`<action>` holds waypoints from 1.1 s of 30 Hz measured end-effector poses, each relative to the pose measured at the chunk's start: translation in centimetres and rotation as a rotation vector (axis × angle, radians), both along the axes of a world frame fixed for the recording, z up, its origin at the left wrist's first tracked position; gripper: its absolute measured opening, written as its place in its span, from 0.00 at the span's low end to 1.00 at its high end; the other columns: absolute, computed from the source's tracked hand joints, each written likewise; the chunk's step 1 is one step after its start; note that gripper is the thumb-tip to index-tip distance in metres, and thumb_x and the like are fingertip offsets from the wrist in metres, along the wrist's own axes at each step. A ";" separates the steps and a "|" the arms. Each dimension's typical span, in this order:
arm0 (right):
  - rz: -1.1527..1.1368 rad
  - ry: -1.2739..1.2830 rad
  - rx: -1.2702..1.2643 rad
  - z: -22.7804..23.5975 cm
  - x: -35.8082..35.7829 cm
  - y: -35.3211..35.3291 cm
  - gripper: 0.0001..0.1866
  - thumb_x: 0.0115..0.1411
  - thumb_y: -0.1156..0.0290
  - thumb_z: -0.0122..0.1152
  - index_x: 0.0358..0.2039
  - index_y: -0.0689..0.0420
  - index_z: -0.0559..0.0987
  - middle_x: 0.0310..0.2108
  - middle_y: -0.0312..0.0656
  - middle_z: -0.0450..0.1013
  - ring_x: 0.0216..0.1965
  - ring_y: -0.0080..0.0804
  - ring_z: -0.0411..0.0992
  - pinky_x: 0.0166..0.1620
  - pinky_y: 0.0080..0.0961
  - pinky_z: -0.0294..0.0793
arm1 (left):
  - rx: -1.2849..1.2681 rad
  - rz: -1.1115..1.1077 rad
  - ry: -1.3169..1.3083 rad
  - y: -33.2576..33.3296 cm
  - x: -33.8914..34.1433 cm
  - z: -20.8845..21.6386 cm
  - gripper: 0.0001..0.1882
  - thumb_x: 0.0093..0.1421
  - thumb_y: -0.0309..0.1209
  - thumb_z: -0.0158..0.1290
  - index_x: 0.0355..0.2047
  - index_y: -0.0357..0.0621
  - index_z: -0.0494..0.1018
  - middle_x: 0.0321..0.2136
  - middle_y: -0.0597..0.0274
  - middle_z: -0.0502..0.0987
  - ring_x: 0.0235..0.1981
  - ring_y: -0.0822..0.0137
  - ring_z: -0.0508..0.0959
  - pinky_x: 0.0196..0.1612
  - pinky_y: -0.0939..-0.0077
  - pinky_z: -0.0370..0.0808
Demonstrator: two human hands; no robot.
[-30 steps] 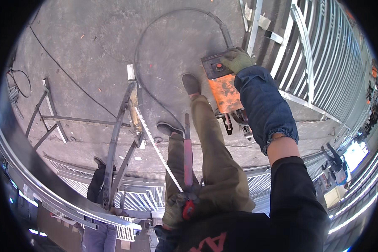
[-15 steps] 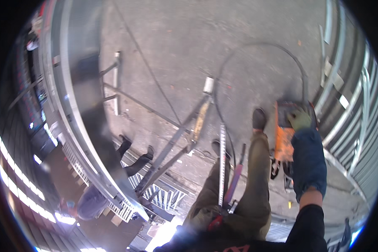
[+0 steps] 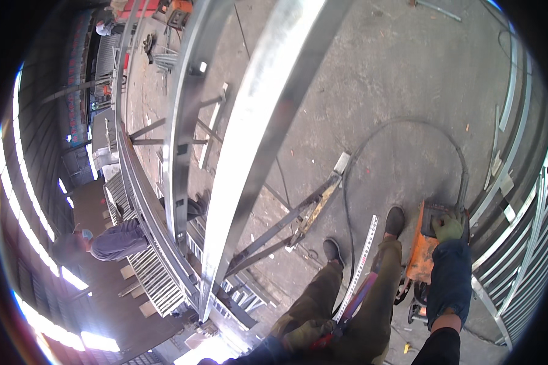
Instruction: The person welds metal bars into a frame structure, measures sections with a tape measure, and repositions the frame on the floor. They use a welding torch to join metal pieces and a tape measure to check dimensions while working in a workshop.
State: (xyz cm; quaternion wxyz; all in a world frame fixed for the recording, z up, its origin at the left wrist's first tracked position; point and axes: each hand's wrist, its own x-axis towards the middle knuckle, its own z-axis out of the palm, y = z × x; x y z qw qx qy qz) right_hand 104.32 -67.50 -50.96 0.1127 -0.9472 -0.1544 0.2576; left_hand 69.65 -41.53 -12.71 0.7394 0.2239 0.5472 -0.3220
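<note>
My right hand (image 3: 448,227), in a greenish work glove, is on the dark end panel of an orange box-shaped machine (image 3: 421,258); its fingers look curled there, but what they grip is too small to make out. My left hand (image 3: 307,336), also gloved, is low at my waist beside a red handle-like part (image 3: 323,342); its fingers are blurred, so I cannot tell whether it holds that part. A white graduated measuring strip (image 3: 362,258) slants up between my legs, alongside a long purplish-red tool (image 3: 360,297). A black cable (image 3: 408,120) loops from the machine over the floor.
A long bright metal beam (image 3: 256,109) crosses close on the left, above a trestle leg (image 3: 286,228). More long metal profiles (image 3: 179,121) lie behind it. A person (image 3: 119,242) is at the far left. Stacked metal rails (image 3: 523,243) border the right.
The view has swung left, so the floor, machine and legs appear lower, and more beams and the person show. My left glove has come into sight. My right hand stays at the machine's panel.
</note>
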 end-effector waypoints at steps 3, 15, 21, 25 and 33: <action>-0.003 -0.226 0.108 2.1 -0.2 0.2 0.26 0.62 0.57 0.68 0.56 0.59 0.84 0.60 0.51 0.79 0.67 0.58 0.71 0.73 0.58 0.62 | -0.007 -0.064 -0.020 0.1 0.1 0.4 0.20 0.81 0.45 0.50 0.54 0.42 0.82 0.45 0.67 0.85 0.47 0.74 0.81 0.55 0.75 0.77; -0.749 0.776 0.790 30.6 -13.1 5.7 0.36 0.74 0.35 0.55 0.59 0.58 0.81 0.51 0.48 0.80 0.52 0.44 0.79 0.57 0.39 0.77 | 0.061 -0.454 -0.494 -0.6 10.5 10.8 0.20 0.83 0.42 0.47 0.53 0.39 0.81 0.45 0.64 0.84 0.49 0.72 0.81 0.57 0.74 0.78; -1.196 1.305 1.066 39.8 -8.8 6.9 0.20 0.74 0.48 0.63 0.43 0.54 0.80 0.31 0.41 0.78 0.35 0.42 0.80 0.40 0.43 0.84 | 0.266 -0.813 -0.608 0.2 19.0 20.7 0.20 0.81 0.42 0.52 0.54 0.37 0.81 0.45 0.65 0.84 0.48 0.74 0.80 0.55 0.75 0.78; -1.245 1.043 1.165 53.3 -5.0 10.9 0.20 0.73 0.49 0.64 0.44 0.55 0.79 0.29 0.44 0.77 0.37 0.49 0.83 0.41 0.48 0.86 | 0.180 -0.500 -0.768 0.4 17.7 15.7 0.21 0.80 0.45 0.54 0.53 0.36 0.82 0.45 0.66 0.85 0.48 0.75 0.79 0.53 0.76 0.77; -1.253 0.521 1.231 61.7 4.6 14.5 0.14 0.69 0.54 0.71 0.40 0.51 0.82 0.23 0.35 0.75 0.24 0.32 0.77 0.27 0.38 0.79 | 0.429 -0.415 -0.731 6.7 26.0 21.4 0.24 0.79 0.49 0.54 0.53 0.39 0.84 0.39 0.66 0.86 0.38 0.74 0.80 0.45 0.77 0.78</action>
